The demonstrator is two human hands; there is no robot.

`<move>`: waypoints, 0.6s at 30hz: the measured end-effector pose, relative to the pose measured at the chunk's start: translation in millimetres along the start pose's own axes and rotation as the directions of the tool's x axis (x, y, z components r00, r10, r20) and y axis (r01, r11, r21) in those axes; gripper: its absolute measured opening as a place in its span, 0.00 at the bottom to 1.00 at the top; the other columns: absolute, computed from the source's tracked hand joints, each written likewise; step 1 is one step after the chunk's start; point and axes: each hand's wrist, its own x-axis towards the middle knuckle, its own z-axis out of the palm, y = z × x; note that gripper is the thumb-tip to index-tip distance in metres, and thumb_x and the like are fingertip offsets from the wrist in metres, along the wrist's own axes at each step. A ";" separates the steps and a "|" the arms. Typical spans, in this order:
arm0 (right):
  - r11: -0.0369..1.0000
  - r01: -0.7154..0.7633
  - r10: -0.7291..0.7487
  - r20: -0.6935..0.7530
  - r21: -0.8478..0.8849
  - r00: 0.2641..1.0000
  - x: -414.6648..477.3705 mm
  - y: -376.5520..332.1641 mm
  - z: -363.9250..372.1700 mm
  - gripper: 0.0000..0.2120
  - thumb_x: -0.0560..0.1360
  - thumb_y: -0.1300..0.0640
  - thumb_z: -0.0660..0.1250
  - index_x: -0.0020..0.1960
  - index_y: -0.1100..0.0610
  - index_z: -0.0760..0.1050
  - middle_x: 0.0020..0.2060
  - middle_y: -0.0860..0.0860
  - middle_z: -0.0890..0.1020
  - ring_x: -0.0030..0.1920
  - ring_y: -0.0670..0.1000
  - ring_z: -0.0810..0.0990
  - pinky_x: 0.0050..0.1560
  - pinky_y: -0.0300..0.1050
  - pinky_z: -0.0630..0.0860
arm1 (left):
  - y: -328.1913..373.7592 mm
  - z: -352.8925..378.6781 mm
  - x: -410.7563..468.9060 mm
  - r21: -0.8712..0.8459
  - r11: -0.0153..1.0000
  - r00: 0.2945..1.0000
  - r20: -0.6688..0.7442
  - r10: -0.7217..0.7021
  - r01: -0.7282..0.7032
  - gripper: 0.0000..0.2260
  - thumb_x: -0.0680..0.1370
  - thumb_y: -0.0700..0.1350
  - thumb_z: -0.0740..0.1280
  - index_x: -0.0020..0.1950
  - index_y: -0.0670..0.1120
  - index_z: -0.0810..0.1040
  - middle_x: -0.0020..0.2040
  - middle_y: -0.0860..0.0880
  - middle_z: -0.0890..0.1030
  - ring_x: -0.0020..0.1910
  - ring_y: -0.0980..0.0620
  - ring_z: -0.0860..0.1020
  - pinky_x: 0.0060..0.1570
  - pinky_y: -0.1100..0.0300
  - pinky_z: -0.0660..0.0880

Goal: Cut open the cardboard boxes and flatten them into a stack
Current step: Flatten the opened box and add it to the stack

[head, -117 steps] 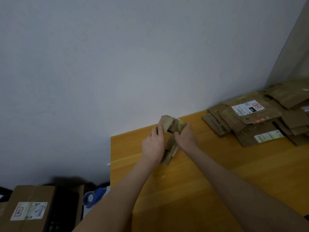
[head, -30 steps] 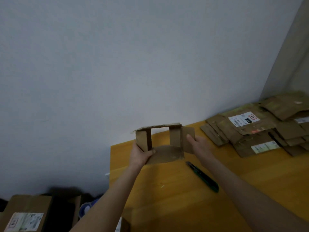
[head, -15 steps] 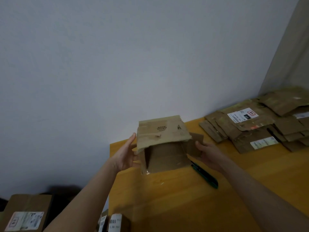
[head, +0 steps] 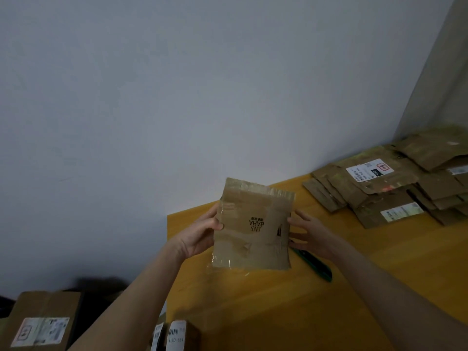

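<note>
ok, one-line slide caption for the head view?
Left hand grips a taped cardboard box, right hand at its edge, over the wooden table; utility knife nearby, flattened stack at right.

Box (head: 253,224), open and hollow a moment ago, now a flat panel between left hand (head: 200,234) and right hand (head: 311,234)

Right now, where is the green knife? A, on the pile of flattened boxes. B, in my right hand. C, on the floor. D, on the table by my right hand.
D: the knife lies on the table beside the right hand, which touches the box.
</note>
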 end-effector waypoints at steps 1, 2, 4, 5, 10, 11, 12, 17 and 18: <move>0.999 0.014 -0.015 0.019 0.030 1.000 0.1 1.0 -1.3 0.37 0.70 0.44 0.73 0.75 0.47 0.62 0.69 0.50 0.69 0.63 0.60 0.73 0.61 0.61 0.75 | 0.5 -1.0 -0.6 0.033 0.999 1.000 -0.026 -0.008 0.009 0.35 0.67 0.39 0.68 0.74 0.50 0.66 0.63 0.42 0.76 0.61 0.41 0.75 0.60 0.45 0.73; 0.998 0.019 -0.021 0.041 0.053 0.999 -0.2 1.8 -1.2 0.36 0.69 0.39 0.71 0.73 0.47 0.65 0.69 0.49 0.69 0.63 0.60 0.73 0.61 0.61 0.75 | 0.6 -1.8 -1.2 0.087 0.996 0.998 -0.058 -0.013 0.018 0.35 0.67 0.39 0.69 0.73 0.53 0.67 0.64 0.45 0.76 0.61 0.43 0.76 0.59 0.46 0.74; 0.995 0.009 -0.013 0.044 0.100 0.999 -0.6 3.3 -0.3 0.40 0.68 0.33 0.67 0.74 0.48 0.63 0.71 0.49 0.67 0.65 0.61 0.71 0.59 0.61 0.75 | 0.2 0.6 -1.6 0.243 0.970 0.993 -0.119 0.006 0.023 0.35 0.70 0.38 0.71 0.73 0.59 0.67 0.66 0.52 0.75 0.62 0.49 0.77 0.56 0.50 0.78; 0.991 -0.002 -0.002 0.031 0.131 1.000 -0.1 4.2 -0.8 0.42 0.68 0.31 0.65 0.76 0.48 0.60 0.72 0.50 0.65 0.66 0.61 0.70 0.59 0.62 0.76 | -1.1 3.2 -0.5 0.343 0.939 0.989 -0.144 0.034 0.018 0.34 0.72 0.39 0.72 0.73 0.61 0.65 0.69 0.55 0.73 0.64 0.51 0.76 0.56 0.51 0.78; 0.980 -0.013 0.011 0.013 0.196 1.000 3.4 4.3 -0.5 0.45 0.64 0.30 0.66 0.76 0.49 0.61 0.73 0.49 0.64 0.68 0.62 0.67 0.63 0.64 0.71 | -15.7 11.9 4.6 0.663 0.748 0.913 -0.316 0.260 0.017 0.30 0.74 0.43 0.72 0.72 0.56 0.65 0.68 0.57 0.71 0.67 0.54 0.71 0.64 0.59 0.71; 0.985 0.001 -0.003 0.012 0.171 1.000 3.1 4.3 0.1 0.45 0.63 0.31 0.68 0.75 0.48 0.62 0.72 0.49 0.65 0.68 0.61 0.68 0.63 0.64 0.71 | -18.8 13.9 5.0 0.641 0.767 0.903 -0.336 0.268 0.010 0.28 0.74 0.44 0.73 0.70 0.57 0.66 0.65 0.60 0.72 0.65 0.54 0.72 0.62 0.58 0.74; 0.989 0.022 -0.024 0.012 0.149 1.000 2.6 4.2 1.1 0.43 0.62 0.33 0.70 0.73 0.47 0.65 0.71 0.48 0.66 0.67 0.61 0.68 0.62 0.62 0.73 | -21.7 16.3 5.5 0.613 0.790 0.894 -0.354 0.274 0.001 0.28 0.73 0.46 0.74 0.69 0.58 0.66 0.63 0.62 0.72 0.62 0.55 0.74 0.59 0.56 0.76; 0.984 0.101 -0.108 0.039 0.145 0.993 4.6 6.0 4.0 0.34 0.67 0.43 0.70 0.71 0.46 0.67 0.71 0.48 0.67 0.67 0.56 0.70 0.62 0.56 0.73 | -30.2 18.5 10.7 0.518 0.855 0.809 -0.486 0.329 -0.037 0.17 0.76 0.43 0.71 0.63 0.53 0.74 0.56 0.55 0.80 0.55 0.54 0.80 0.48 0.63 0.79; 0.986 0.106 -0.112 0.046 0.133 0.993 6.7 6.6 4.9 0.37 0.67 0.45 0.70 0.74 0.47 0.63 0.72 0.49 0.66 0.64 0.55 0.72 0.63 0.56 0.73 | -31.0 19.2 11.8 0.506 0.862 0.792 -0.513 0.330 -0.031 0.11 0.77 0.43 0.69 0.58 0.54 0.76 0.53 0.55 0.82 0.54 0.53 0.81 0.46 0.65 0.78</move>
